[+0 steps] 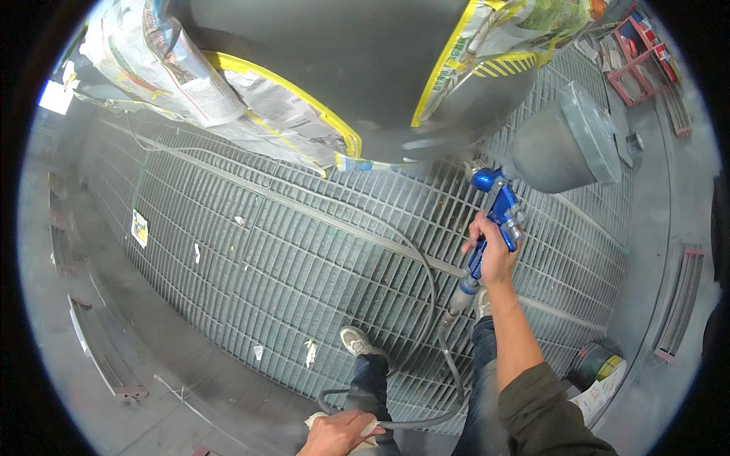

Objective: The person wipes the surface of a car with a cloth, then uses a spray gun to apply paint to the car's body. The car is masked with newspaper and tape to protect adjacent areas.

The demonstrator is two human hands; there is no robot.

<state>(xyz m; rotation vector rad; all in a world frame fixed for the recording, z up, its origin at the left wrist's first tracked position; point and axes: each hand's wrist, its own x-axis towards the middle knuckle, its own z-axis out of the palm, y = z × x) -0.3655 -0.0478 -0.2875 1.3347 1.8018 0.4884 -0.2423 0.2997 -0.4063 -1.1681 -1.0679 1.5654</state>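
Observation:
My right hand is wrapped round the handle of a blue spray gun. A large translucent grey paint cup is attached at the gun's top and tilts to the right. The gun's nozzle points toward a dark grey car-body panel, apart from it. From the gun's lower end a grey air hose loops down to my left hand, which is closed on it at the lower edge. Some pale crumpled cloth or paper shows at those fingers.
Newspaper masking edged with yellow tape covers parts of the panel. Underfoot lies metal floor grating with paper scraps, and hose crosses it. A red rack stands at far right; a round tin sits near my right forearm.

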